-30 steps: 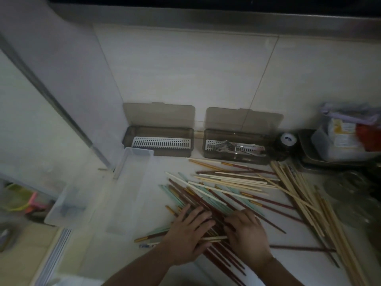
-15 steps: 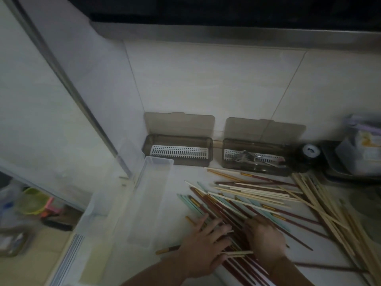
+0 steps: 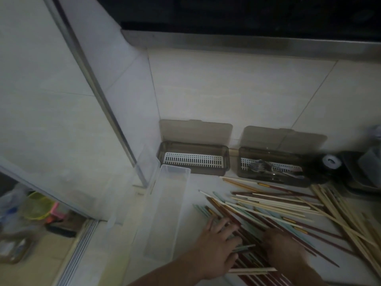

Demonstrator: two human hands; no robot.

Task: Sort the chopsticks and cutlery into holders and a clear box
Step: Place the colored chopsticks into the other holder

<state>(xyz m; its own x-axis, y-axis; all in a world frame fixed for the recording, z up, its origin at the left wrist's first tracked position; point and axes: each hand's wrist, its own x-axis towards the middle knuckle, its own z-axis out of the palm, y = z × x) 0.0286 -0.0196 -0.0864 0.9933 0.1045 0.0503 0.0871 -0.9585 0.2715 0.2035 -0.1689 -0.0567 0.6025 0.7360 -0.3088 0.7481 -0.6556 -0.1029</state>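
Observation:
A pile of mixed chopsticks [image 3: 274, 211], dark red, cream, teal and bamboo, lies spread over the white counter. My left hand [image 3: 216, 246] lies on the pile's near left part with fingers spread flat. My right hand [image 3: 284, 248] rests on the pile beside it, its fingers bent down onto the dark red sticks; whether it grips any is hidden. A long clear box [image 3: 167, 209] lies to the left of the pile. Two smoky brown holders stand open against the wall: the left holder [image 3: 193, 161] shows only its white grate, the right holder [image 3: 270, 167] contains metal forks.
A roll of dark tape [image 3: 329, 163] and a tray with containers [image 3: 362, 172] sit at the right by the wall. A metal-edged wall corner [image 3: 115, 124] stands at the left. Beyond it, lower down, are a yellow-green bowl [image 3: 38, 205] and clutter.
The camera view has swung left and tilted up, so the holders and pile sit further right in frame. Both hands stay on the near part of the chopstick pile.

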